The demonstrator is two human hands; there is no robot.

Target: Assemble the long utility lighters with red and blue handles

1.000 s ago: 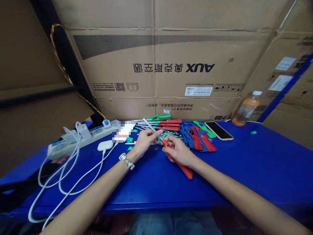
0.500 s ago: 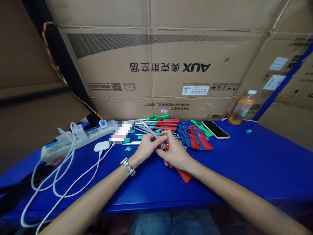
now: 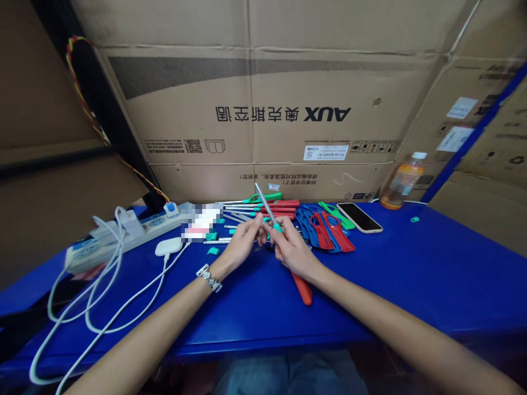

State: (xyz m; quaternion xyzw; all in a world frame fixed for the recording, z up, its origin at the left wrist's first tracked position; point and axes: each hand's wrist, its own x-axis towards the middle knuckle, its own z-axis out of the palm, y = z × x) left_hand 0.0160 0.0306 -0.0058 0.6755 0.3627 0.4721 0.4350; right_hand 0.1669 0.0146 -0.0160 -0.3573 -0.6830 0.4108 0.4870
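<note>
A long-reach lighter (image 3: 302, 289) with a red handle, a teal collar and a silver tube is held in my right hand (image 3: 297, 253). Its tube slants up and to the left. My left hand (image 3: 246, 239) sits close beside it, thumb and fingers pinched together; whatever they hold, if anything, is too small or hidden. Behind the hands lie several lighters with red handles (image 3: 284, 209) and one with a green handle (image 3: 270, 196), their metal tubes pointing left. To the right is a pile of loose blue handle pieces (image 3: 305, 226) and red handle pieces (image 3: 323, 233).
Teal caps (image 3: 213, 250) lie left of the hands. A phone (image 3: 360, 217) and an orange drink bottle (image 3: 402, 181) stand or lie at the right. On the left are a power strip (image 3: 135, 236), white cables (image 3: 135, 315) and a white case (image 3: 168, 246). Cardboard (image 3: 185, 120) backs the blue table (image 3: 370, 307).
The lighter has turned more upright, and its teal collar now shows above my right hand. My left hand has come off the tube and moved slightly left. The view has shifted slightly.
</note>
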